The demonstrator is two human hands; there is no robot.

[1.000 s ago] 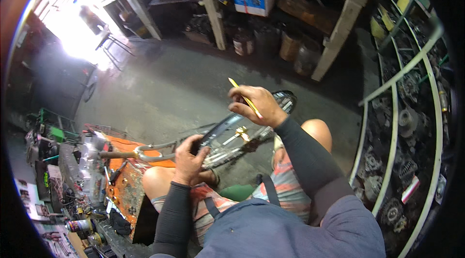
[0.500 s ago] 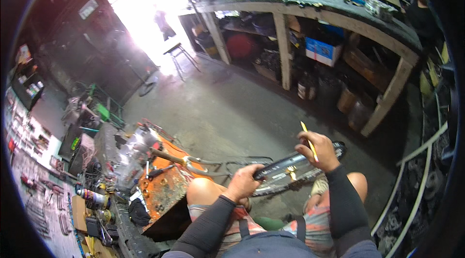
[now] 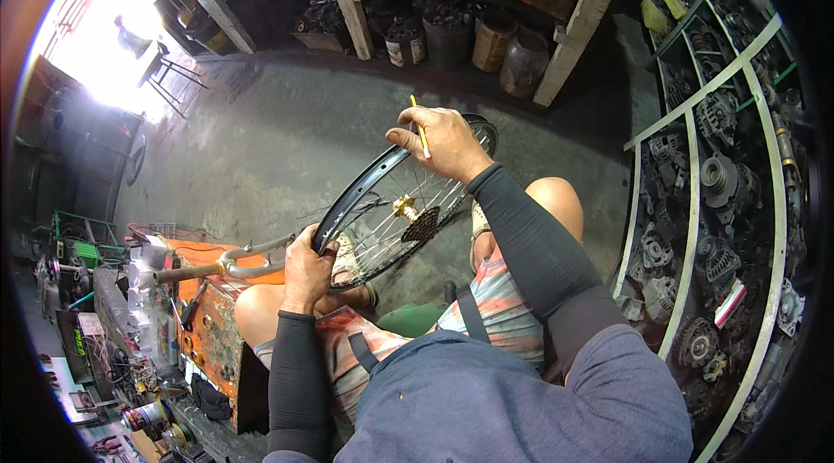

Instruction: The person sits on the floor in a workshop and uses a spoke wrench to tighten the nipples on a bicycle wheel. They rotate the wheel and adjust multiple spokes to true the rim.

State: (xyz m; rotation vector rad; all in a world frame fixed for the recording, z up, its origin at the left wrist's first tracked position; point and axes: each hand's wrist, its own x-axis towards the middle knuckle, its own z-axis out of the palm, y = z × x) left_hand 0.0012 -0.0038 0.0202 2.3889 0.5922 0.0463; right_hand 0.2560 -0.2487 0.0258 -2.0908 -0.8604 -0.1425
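A bicycle wheel stands between my knees, with a black rim (image 3: 360, 186), thin spokes, a gold hub (image 3: 406, 208) and a dark sprocket cassette (image 3: 420, 225). My left hand (image 3: 307, 272) is closed around the rim on its near left side. Over the rim's upper part is my right hand (image 3: 445, 142), its fingers bent around a slim yellow pen-like stick (image 3: 420, 126) that points up. The right thumb is at the rim; whether it touches, I cannot tell. Part of the wheel's far side is hidden behind the right hand and forearm.
To the left, a bare bicycle frame (image 3: 228, 267) lies on an orange metal stand (image 3: 204, 324). Metal racks (image 3: 692, 176) full of used machine parts line the right side. Buckets (image 3: 448, 39) and boxes stand under the workbench ahead. A stool (image 3: 165, 72) is by the bright doorway.
The view has swung down and to the right. The wheel is tilted up and shows more of its hub and spokes. My right hand has moved in over the rim, still holding the yellow stick.
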